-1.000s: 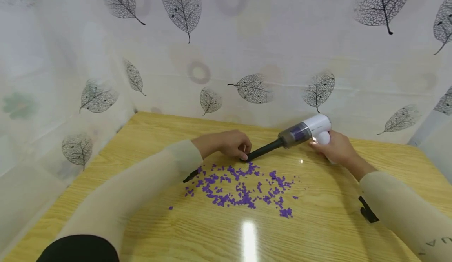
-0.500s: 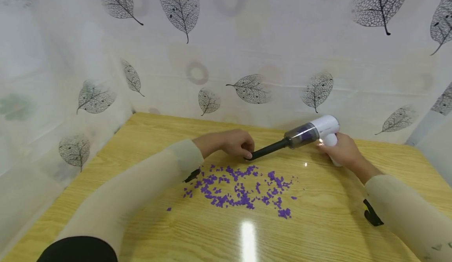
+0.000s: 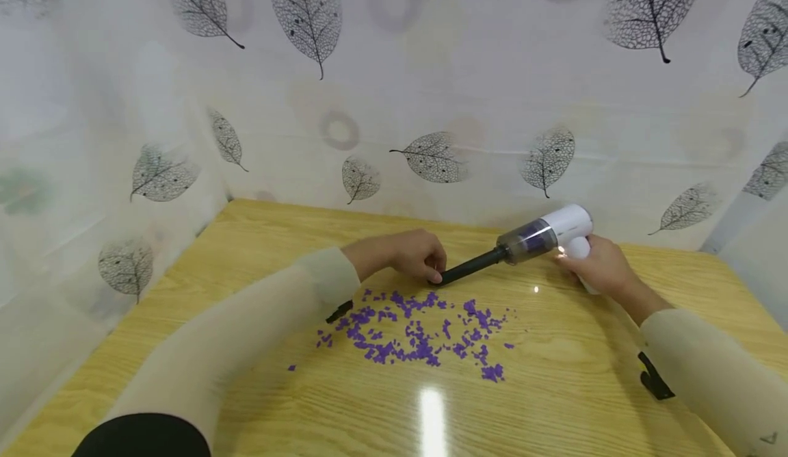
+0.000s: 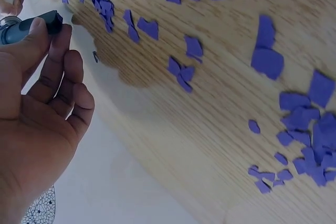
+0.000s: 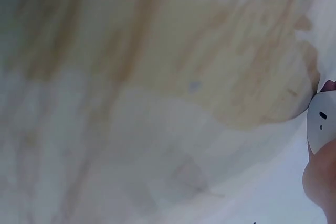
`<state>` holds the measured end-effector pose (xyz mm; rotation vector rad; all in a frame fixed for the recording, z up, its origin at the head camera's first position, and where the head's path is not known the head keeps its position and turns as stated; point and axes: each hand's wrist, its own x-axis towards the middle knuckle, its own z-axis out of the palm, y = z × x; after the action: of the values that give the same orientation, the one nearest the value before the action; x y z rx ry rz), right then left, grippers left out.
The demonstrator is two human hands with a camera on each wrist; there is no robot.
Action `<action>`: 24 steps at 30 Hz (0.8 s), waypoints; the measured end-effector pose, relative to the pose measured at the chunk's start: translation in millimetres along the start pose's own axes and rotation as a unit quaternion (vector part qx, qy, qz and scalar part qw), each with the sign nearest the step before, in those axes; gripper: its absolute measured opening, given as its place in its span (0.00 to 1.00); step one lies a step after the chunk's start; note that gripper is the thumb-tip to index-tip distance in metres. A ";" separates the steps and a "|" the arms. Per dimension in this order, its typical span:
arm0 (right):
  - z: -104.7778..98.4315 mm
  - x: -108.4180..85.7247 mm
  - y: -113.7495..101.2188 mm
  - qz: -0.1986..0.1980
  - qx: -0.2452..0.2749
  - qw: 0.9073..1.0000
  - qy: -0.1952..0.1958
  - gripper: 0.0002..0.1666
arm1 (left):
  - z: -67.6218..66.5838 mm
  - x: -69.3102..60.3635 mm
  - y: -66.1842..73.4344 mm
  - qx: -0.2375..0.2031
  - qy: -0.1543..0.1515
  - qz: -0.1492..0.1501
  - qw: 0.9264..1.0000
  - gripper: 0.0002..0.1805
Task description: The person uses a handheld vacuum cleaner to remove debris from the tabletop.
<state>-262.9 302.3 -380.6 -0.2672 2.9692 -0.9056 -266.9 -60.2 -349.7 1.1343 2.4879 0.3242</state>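
A handheld vacuum cleaner [image 3: 531,239], white with a clear dust cup and a long black nozzle [image 3: 473,265], is tilted above the far side of the table. My right hand [image 3: 598,265] grips its white handle. At the nozzle's tip, my left hand [image 3: 418,253] pinches the black end between thumb and index finger, which the left wrist view shows closely on the nozzle [image 4: 31,29]. Something purple shows inside the dust cup. Purple paper scraps [image 3: 421,347] lie scattered on the wood in front of the nozzle. In the right wrist view only part of the white handle [image 5: 321,121] and hand appears.
The wood-grain table [image 3: 554,395] runs back to a leaf-printed curtain [image 3: 394,87], close behind the vacuum. One lone scrap [image 3: 291,368] lies left of the others. Both sleeved forearms reach in from the front, with a black strap end under each.
Both hands and the vacuum have shifted slightly right over the last second, drawing the nozzle tip back from the nearest scraps. The view has turned a little.
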 end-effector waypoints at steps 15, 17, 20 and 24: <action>-1.5 1.2 0.8 -0.006 -0.009 1.000 -0.009 0.19 | 4.4 0.0 6.0 0.003 -0.009 0.015 1.000 0.10; -1.1 1.5 1.0 -0.004 -0.010 1.000 -0.012 0.20 | 5.2 0.5 5.9 0.009 -0.009 0.018 1.000 0.10; -0.6 1.9 0.7 0.001 -0.010 1.000 -0.019 0.20 | 6.3 1.2 5.5 0.011 -0.010 0.020 1.000 0.10; -0.4 2.3 -0.6 0.004 -0.003 1.000 -0.028 0.21 | 7.2 0.0 6.2 -0.003 -0.017 0.020 1.000 0.09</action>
<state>-265.1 301.7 -379.8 -0.2755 2.9202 -0.8729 -259.6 -55.9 -353.9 1.1777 2.4359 0.3201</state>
